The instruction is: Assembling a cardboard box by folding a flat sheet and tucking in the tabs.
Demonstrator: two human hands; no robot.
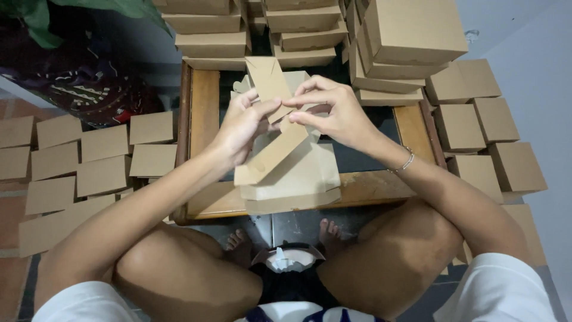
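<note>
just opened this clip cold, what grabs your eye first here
At the centre, the left hand and right hand both pinch a half-folded brown cardboard box blank above a low wooden table with a dark top. Behind it rises a stack of finished brown cardboard boxes, with more closed boxes lined along the right. Flat brown cardboard sheets spread over the floor at left.

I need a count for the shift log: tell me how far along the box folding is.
Done: folded brown boxes stacked behind the wooden table and at the right. In hand: left hand and right hand bend the flaps of one half-formed box. Left: flat cardboard blanks spread on the floor at the left.
</note>
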